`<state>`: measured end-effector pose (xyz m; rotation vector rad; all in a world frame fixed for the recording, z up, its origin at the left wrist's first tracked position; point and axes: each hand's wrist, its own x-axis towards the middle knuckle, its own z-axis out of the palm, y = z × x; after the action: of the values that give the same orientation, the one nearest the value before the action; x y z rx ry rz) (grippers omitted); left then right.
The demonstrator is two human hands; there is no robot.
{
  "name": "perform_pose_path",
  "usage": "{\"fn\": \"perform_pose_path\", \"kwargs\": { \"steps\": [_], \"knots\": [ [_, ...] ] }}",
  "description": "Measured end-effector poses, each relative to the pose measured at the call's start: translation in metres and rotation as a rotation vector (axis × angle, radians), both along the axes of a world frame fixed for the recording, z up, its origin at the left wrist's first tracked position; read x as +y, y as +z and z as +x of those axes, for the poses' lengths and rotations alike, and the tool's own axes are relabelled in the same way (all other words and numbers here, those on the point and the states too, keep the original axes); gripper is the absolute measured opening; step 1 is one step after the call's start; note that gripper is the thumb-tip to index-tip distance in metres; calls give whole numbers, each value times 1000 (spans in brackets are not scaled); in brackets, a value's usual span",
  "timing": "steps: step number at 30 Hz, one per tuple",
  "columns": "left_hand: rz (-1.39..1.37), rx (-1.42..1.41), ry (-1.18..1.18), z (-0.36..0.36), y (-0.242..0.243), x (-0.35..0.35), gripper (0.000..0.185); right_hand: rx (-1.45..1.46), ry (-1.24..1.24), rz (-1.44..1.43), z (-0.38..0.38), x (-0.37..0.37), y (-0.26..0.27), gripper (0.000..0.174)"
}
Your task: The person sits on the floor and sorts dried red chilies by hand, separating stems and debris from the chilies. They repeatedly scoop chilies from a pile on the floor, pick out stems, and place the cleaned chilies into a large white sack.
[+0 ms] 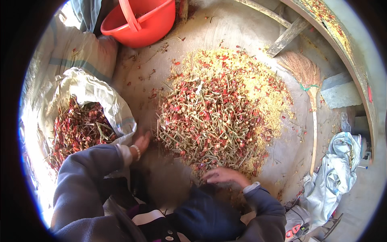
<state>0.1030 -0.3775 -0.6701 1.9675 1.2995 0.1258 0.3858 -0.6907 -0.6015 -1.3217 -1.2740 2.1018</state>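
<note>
A large heap of dried red chili pieces and stems (208,121) lies on the floor before me, with yellow chili seeds (266,90) spread along its far and right sides. My left hand (142,142), a bead bracelet at its wrist, is beside the open white woven sack (127,121), left of the heap; its fingers are blurred. Dried chili pieces (81,130) fill the sack up to where I can see. My right hand (222,176) is at the near edge of the heap, palm side hidden. Whether its fingers touch the pieces is not clear.
A red plastic basin (145,30) stands at the upper left near a full woven sack (87,51). A straw broom (313,99) lies on the right, beside a grey block (341,92). Crumpled white sacks (329,178) lie lower right. A wooden frame (287,36) curves across the upper right.
</note>
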Motion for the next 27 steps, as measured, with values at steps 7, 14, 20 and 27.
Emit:
{"fn": "perform_pose_path", "kwargs": {
  "steps": [7,14,20,27],
  "knots": [
    [-180,-65,-200,139,89,-23,87,-126,-323,238,46,41,60,40],
    [158,76,-729,98,109,17,137,-687,-929,451,86,-1,80,100],
    [166,146,-768,115,96,8,146,-1089,-588,188,92,20,46,143],
    [148,-24,-832,164,99,14,144,-928,-583,368,119,84,40,142]
  ]
}}
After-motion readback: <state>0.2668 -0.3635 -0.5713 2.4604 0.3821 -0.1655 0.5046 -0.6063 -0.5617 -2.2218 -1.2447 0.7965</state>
